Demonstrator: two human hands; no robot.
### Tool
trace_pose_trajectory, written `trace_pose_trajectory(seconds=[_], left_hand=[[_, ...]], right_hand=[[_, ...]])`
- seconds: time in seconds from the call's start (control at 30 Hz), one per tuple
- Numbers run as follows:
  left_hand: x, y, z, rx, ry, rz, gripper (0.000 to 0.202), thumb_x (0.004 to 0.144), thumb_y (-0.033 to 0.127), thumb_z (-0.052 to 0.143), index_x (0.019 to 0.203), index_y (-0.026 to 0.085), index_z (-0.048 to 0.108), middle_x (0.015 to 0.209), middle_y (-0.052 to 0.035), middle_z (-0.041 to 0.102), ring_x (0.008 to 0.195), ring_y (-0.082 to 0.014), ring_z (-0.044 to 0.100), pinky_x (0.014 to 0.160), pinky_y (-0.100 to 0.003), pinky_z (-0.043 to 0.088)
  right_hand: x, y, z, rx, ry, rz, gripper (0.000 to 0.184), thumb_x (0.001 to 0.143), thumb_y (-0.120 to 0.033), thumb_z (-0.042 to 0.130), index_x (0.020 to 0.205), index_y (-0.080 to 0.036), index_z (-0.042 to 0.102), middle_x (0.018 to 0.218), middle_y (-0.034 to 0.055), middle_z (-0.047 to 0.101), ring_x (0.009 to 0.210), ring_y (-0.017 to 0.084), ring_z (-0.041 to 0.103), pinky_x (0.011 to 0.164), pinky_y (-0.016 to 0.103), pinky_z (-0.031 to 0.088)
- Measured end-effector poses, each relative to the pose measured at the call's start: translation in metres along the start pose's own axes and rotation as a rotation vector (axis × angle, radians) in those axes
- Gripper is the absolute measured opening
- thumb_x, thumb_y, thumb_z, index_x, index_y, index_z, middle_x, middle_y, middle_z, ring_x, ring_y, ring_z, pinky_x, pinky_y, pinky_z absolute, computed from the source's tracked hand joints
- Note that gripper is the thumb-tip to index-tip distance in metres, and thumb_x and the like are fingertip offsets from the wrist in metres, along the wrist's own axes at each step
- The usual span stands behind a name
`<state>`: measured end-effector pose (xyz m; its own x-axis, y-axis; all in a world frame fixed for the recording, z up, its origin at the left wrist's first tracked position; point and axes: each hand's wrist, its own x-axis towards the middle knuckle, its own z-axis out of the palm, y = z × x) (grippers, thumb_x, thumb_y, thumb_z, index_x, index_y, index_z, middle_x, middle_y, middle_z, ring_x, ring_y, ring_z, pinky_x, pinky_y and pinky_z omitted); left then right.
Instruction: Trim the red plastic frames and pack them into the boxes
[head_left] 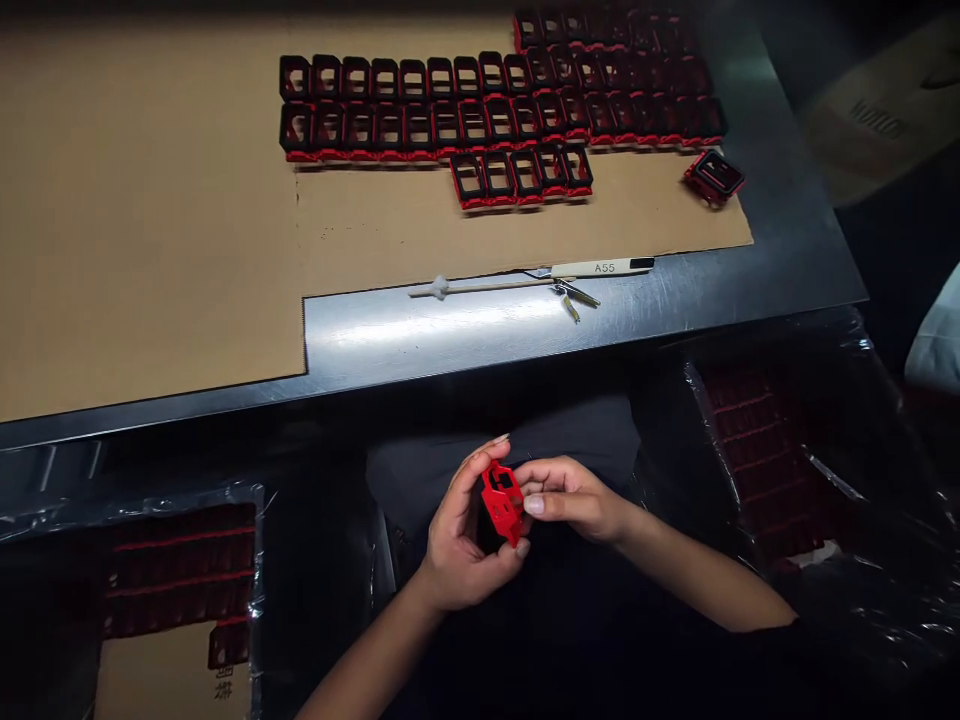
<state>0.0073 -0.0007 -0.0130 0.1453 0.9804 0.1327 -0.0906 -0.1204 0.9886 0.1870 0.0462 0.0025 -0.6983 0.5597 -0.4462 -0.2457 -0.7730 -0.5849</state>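
Above my lap, my left hand [465, 540] is closed around a red and black plastic frame [501, 500], thumb below it and fingers along the top. The frame is tilted, its red side turned toward me. My right hand [566, 497] is at the frame's right side, thumb and fingers pinched against its edge. Whether a small piece lies between those fingertips is hidden. Similar red and black frames [472, 125] stand in rows on the cardboard sheet [150, 200] beyond my hands. One more frame [714, 178] sits apart at the right, tilted.
On the metal table edge [375, 335] lie a white-handled knife marked A55 [600, 268], a stick with a cotton tip [439, 288] and small brass-coloured pieces [576, 297]. Plastic-lined boxes with packed frames stand at lower left [180, 560] and right [757, 440]. A light cloth shows far right.
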Motion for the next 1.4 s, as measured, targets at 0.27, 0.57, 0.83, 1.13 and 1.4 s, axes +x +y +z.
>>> trace_pose_trajectory(seconds=[0.27, 0.57, 0.83, 1.13, 1.4], left_hand=[[-0.005, -0.003, -0.001, 0.122, 0.027, -0.060, 0.077, 0.082, 0.029, 0.070, 0.150, 0.025, 0.036, 0.141, -0.0168, 0.054, 0.135, -0.0322, 0.050, 0.111, -0.058, 0.042], [0.004, 0.000, 0.000, 0.286, -0.015, 0.091, 0.080, 0.077, 0.023, 0.072, 0.149, 0.023, 0.037, 0.131, -0.0179, 0.059, 0.127, -0.0331, 0.053, 0.101, -0.060, 0.048], [0.002, -0.001, -0.002, 0.279, 0.026, 0.157, 0.080, 0.077, 0.029, 0.075, 0.149, 0.021, 0.039, 0.130, -0.0183, 0.061, 0.127, -0.0334, 0.054, 0.101, -0.059, 0.050], [-0.001, -0.005, 0.000, 0.302, 0.104, 0.198, 0.083, 0.075, 0.030, 0.081, 0.146, 0.022, 0.039, 0.128, -0.0172, 0.062, 0.126, -0.0316, 0.055, 0.103, -0.058, 0.049], [-0.001, -0.001, 0.002, 0.451, 0.179, 0.281, 0.086, 0.069, 0.030, 0.088, 0.141, 0.020, 0.042, 0.118, -0.0138, 0.066, 0.116, -0.0298, 0.061, 0.098, -0.057, 0.054]], right_hand=[[-0.002, -0.009, -0.001, -0.115, 0.084, -0.027, 0.038, 0.082, -0.037, 0.077, 0.110, -0.013, 0.071, 0.091, 0.0078, 0.076, 0.081, 0.016, 0.072, 0.076, 0.029, 0.056], [-0.006, -0.014, 0.013, -0.540, 0.314, -0.054, 0.021, 0.081, -0.028, 0.074, 0.097, -0.014, 0.075, 0.072, 0.0024, 0.075, 0.060, 0.012, 0.067, 0.059, 0.023, 0.053], [-0.003, -0.011, 0.009, -0.344, 0.268, -0.110, 0.035, 0.091, -0.047, 0.064, 0.098, -0.015, 0.076, 0.075, 0.0038, 0.075, 0.068, 0.014, 0.070, 0.068, 0.027, 0.058], [-0.011, -0.017, 0.021, -0.416, 0.240, -0.062, 0.024, 0.086, -0.027, 0.068, 0.105, -0.017, 0.079, 0.083, 0.0048, 0.079, 0.069, 0.015, 0.072, 0.066, 0.024, 0.056], [-0.009, -0.017, 0.028, -0.567, 0.361, -0.088, 0.025, 0.084, -0.028, 0.065, 0.101, -0.019, 0.081, 0.073, 0.0044, 0.077, 0.060, 0.016, 0.069, 0.054, 0.023, 0.051]])
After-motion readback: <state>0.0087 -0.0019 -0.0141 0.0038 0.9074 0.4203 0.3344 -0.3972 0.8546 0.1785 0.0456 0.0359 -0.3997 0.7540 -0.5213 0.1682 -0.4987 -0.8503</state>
